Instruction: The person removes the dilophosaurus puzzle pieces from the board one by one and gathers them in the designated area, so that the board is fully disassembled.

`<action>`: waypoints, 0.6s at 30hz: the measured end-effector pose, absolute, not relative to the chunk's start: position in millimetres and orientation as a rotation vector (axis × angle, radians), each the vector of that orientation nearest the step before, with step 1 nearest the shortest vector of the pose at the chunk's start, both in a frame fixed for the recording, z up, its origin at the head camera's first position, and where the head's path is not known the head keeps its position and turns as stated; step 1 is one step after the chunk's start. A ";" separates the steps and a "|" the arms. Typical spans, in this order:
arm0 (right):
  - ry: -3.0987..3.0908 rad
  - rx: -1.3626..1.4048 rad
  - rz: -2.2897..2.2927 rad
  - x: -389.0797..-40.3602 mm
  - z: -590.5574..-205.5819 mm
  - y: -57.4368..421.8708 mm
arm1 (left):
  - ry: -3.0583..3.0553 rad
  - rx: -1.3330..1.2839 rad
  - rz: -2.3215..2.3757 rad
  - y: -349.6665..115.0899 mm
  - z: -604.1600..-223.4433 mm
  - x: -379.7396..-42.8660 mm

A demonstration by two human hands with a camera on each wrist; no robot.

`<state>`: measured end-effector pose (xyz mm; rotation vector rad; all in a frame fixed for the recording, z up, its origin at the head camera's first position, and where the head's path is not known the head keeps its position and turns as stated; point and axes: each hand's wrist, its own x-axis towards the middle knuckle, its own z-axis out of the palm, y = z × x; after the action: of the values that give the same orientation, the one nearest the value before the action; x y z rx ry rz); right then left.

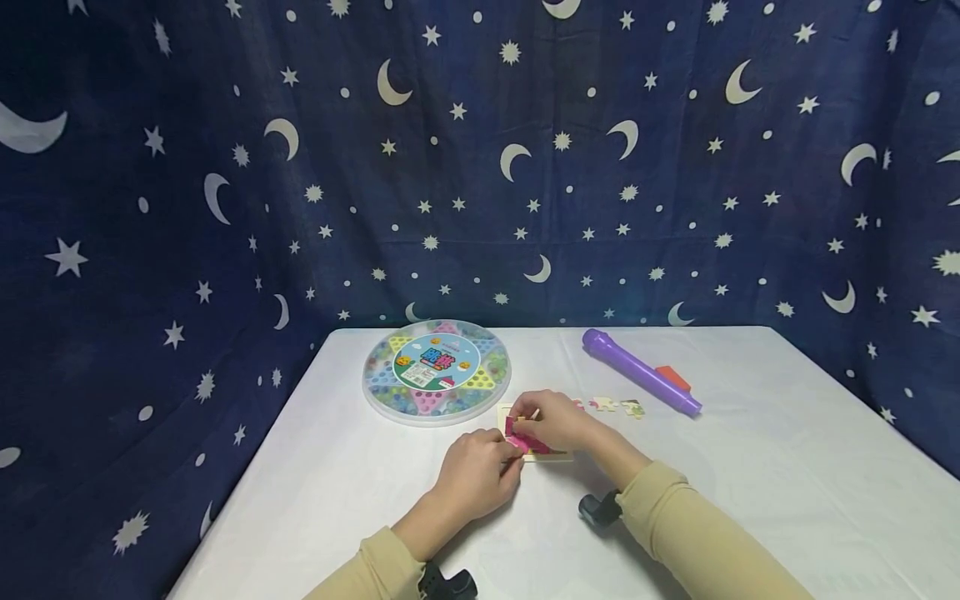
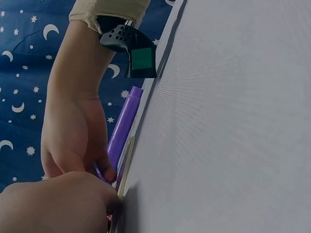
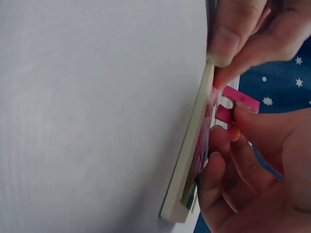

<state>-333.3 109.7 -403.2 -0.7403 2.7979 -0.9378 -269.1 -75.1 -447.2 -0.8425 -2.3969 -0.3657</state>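
Note:
A small jigsaw puzzle board (image 1: pixel 558 457) with a cream frame lies on the white table, pink pieces showing inside it. My left hand (image 1: pixel 474 475) grips its near left corner; in the right wrist view the thumb presses the frame edge (image 3: pixel 190 145) while a finger rests on the puzzle face. Over the board, my right hand (image 1: pixel 558 421) pinches a pink puzzle piece (image 3: pixel 248 98) between thumb and fingers, tilted up from the surface. Part of the board is hidden beneath both hands.
Loose puzzle pieces (image 1: pixel 602 403) lie just beyond the right hand. Behind them is a purple toy microphone (image 1: pixel 637 371) beside an orange-red piece (image 1: pixel 673 377). A round clear game box (image 1: pixel 477 399) with colored star points sits at the back left. A starry curtain (image 1: pixel 465 167) hangs behind the table.

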 end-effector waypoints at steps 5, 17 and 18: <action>2.766 -0.690 -1.039 -334.4 -398.9 123.2 | -2.410 -0.838 -0.379 -75.7 -446.9 -268.8; 2.777 -0.497 -1.029 -334.0 -394.8 174.0 | -2.428 -0.818 -0.444 -74.6 -447.8 -269.1; 2.776 -0.479 -1.031 -333.5 -395.4 177.5 | -2.425 -0.820 -0.450 -74.2 -448.1 -269.0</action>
<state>-333.5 177.5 -395.4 -0.4787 2.7757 -1.0310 -269.0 -74.2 -448.1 -0.8201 -2.4247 -0.4496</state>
